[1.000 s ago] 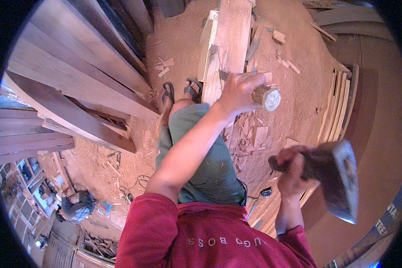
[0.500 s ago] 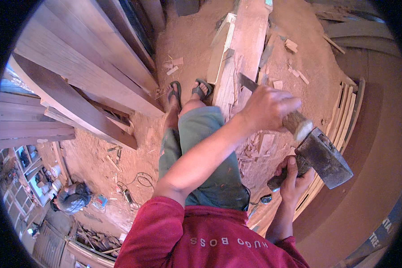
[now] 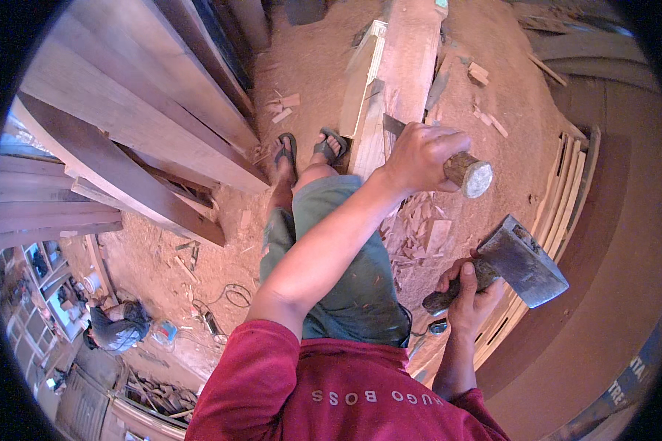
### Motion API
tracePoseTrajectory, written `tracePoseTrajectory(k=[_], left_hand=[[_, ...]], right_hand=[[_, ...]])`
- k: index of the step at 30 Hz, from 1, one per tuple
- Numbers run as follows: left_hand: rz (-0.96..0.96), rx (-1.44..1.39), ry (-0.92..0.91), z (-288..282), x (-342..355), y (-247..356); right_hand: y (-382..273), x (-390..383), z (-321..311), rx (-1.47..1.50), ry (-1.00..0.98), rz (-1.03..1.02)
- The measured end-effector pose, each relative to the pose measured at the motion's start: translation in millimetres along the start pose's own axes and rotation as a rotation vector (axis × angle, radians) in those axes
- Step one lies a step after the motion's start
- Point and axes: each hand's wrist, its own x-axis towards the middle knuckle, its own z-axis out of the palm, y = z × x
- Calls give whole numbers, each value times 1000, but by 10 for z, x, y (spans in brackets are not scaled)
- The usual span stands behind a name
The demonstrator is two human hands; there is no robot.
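Observation:
My left hand (image 3: 425,156) is closed around a chisel, its wooden handle (image 3: 467,175) sticking out to the right of the fist. The chisel's dark blade (image 3: 392,126) points to the far left, over the long wooden beam (image 3: 412,59); whether its edge touches the wood I cannot tell. Lower and to the right, my right hand (image 3: 472,295) grips a hammer by its short dark handle. The blocky metal hammer head (image 3: 524,262) is apart from the chisel's butt end. A pile of wood chips (image 3: 419,239) lies on the ground near my hands.
Large planks (image 3: 140,95) lean along the left side. Stacked strips (image 3: 555,209) stand by the brown panel (image 3: 610,220) at the right. A power cord (image 3: 235,295) lies on the dusty ground. Another person (image 3: 119,327) crouches far to the lower left.
The hammer has dropped back from the chisel's butt end, down and slightly left. My left hand and the chisel have shifted a little to the left.

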Motion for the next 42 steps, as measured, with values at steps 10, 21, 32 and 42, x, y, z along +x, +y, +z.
tracePoseTrajectory(k=[10, 21, 32, 42], left_hand=[[-2, -3, -20, -70, 10, -3], [-38, -11, -31, -104, -54, -52], [-34, 18, -36, -103, -68, -56], [-50, -31, -17, -106, -29, -142]], right_hand=[[23, -4, 68, -41, -51, -8], [-489, 93, 123, 12, 49, -402], [-764, 110, 20, -533, 203, -339], [-476, 383, 61, -1005, -100, -279]])
